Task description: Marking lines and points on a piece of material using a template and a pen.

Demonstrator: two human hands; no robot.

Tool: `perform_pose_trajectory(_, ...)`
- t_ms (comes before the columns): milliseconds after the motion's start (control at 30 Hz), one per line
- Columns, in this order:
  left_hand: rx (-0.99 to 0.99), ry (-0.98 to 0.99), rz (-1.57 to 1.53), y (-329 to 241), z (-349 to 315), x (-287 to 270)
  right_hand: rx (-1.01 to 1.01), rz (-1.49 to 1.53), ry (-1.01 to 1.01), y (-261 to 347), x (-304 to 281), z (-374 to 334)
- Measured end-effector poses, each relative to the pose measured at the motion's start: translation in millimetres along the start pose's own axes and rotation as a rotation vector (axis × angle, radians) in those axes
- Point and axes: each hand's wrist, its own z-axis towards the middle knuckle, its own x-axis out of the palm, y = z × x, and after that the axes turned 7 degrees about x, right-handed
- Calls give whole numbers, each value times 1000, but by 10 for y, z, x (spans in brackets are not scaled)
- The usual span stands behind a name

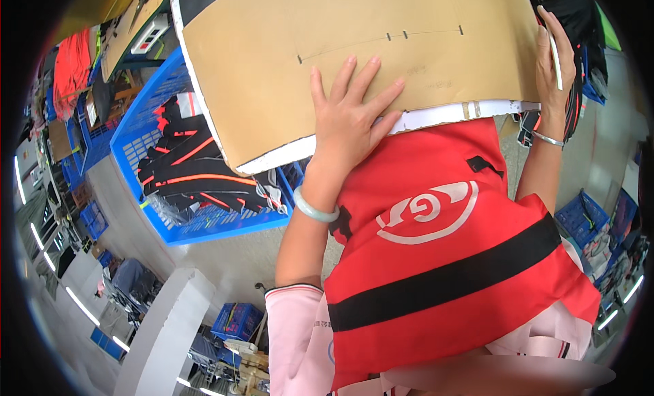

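My left hand point(351, 116) lies flat with its fingers spread on a brown cardboard sheet point(272, 103), near the side closest to me. A thin line with short dark tick marks runs across the sheet beyond my fingertips. At the sheet's right edge, my right hand point(553, 69) is closed around a slim white stick point(556, 65), whose exact kind I cannot make out. Beneath the cardboard, the worn white edge of a board or table point(279, 154) shows. A red apron point(436, 280) with a black band covers my front.
Left of the board, a blue plastic basket point(129, 140) holds black garments point(197, 164) with orange stripes. A white curved structure point(167, 334) stands at the lower left. More dark clothing point(579, 116) hangs or lies beyond my right hand, and a blue crate point(581, 217) sits at the right.
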Motion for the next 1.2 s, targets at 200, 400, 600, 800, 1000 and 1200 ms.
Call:
perform_pose_trajectory(200,-28,9,20,6,-28,6,343,382,-27,-127,-12,-78)
perform_pose_trajectory(400,-17,31,11,-24,-6,-29,310,648,138,667,283,36)
perform_pose_trajectory(600,-30,32,0,-40,0,-41,394,933,573,1339,835,-332)
perform_pose_trajectory(800,-34,19,-11,-50,-24,-43,251,528,616,1405,846,-344)
perform_pose_trajectory(1000,-35,39,-16,-64,-13,-34,41,535,370,1394,954,-351)
perform_pose_trajectory(1200,-39,26,-17,-50,-22,-17,324,576,633,1358,833,-331)
